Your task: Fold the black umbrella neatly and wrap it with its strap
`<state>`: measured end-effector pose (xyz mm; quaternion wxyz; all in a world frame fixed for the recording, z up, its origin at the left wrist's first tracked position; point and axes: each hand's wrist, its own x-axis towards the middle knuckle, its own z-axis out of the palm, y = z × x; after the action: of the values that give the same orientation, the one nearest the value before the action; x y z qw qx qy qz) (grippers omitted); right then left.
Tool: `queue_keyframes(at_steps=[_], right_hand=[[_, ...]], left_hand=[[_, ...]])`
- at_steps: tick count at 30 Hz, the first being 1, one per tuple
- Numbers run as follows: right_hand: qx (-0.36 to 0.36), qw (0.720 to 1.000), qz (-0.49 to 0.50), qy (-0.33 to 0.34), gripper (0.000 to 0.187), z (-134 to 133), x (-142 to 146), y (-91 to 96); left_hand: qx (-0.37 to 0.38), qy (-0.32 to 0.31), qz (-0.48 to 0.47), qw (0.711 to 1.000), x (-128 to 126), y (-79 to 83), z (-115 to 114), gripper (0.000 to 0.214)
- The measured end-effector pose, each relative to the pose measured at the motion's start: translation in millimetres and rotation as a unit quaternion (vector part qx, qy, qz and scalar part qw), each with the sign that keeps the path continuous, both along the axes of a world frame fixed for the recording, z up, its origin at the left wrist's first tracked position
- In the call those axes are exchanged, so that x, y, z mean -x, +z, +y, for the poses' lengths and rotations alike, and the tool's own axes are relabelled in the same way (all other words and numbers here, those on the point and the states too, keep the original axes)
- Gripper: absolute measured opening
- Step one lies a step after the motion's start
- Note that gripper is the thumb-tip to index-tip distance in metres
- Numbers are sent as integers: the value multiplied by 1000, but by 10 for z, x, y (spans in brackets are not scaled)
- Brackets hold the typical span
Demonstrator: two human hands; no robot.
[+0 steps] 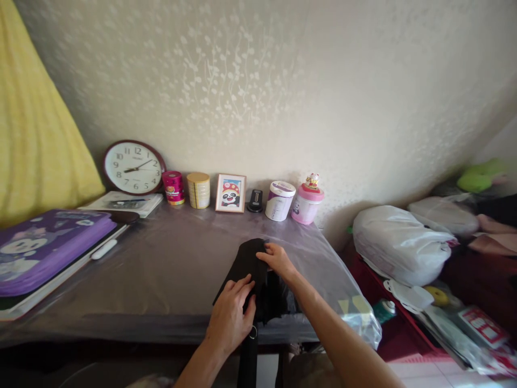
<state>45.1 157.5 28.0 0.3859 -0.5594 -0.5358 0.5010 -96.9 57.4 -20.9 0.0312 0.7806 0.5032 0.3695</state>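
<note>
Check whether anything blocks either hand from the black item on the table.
Nothing visible does: the left hand lies on the black item, and the right hand touches its far end. The picture frame stands farther back.

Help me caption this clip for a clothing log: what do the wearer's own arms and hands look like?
The left hand and right hand are bare, with no gloves. Both forearms are uncovered as far as they show, with no sleeve, watch, cable or marking visible.
</note>
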Motion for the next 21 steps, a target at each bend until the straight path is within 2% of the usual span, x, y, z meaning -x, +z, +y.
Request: queue_keyframes(at_steps=[12, 21], right_hand=[[7, 999, -46, 0, 31, 21, 186, -63], [-28, 993, -105, 51, 41, 19, 223, -128]], left_hand=[[45, -9, -16, 999, 36, 66, -6, 22], [59, 1, -12, 998, 63, 41, 3, 18]])
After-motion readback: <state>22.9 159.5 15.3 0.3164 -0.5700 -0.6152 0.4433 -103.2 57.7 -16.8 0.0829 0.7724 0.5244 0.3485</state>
